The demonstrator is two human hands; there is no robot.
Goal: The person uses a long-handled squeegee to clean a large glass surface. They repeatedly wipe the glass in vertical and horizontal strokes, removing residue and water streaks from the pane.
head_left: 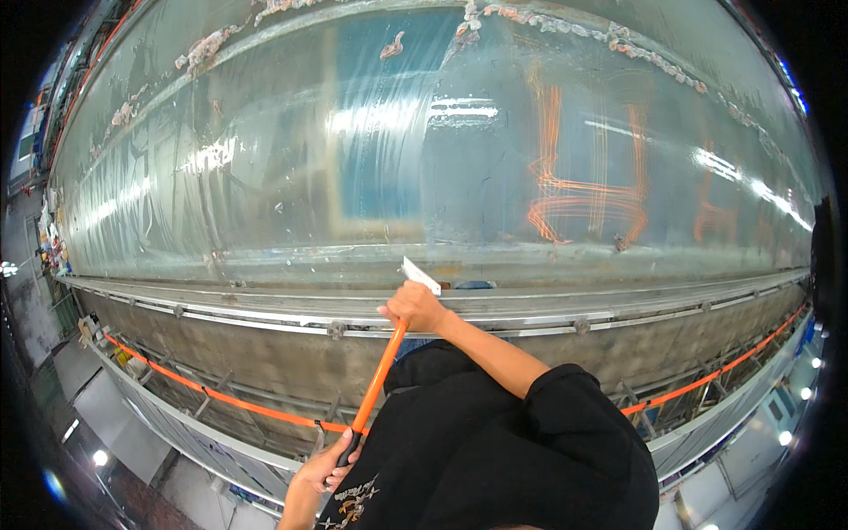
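Note:
I hold a long-handled scraper (pixel 382 374) at a slant in front of my body. It has an orange shaft, a black grip at the lower end and a flat pale blade (pixel 421 276) at the top. My right hand (pixel 418 306) is closed around the upper shaft, just below the blade. Lower down, my left hand (pixel 332 463) wraps the black grip. The blade lies over the near edge of a large glossy grey-green surface (pixel 265 185); whether it touches, I cannot tell. Orange lines (pixel 587 187) are scrawled on the surface right of centre.
Clumps of pale pinkish residue (pixel 618 40) line the surface's far side, and a small lump (pixel 393 46) lies nearer. Metal rails (pixel 530 329) run along the near edge. Behind me an orange bar (pixel 256 406) follows a walkway railing, with a lower floor beyond.

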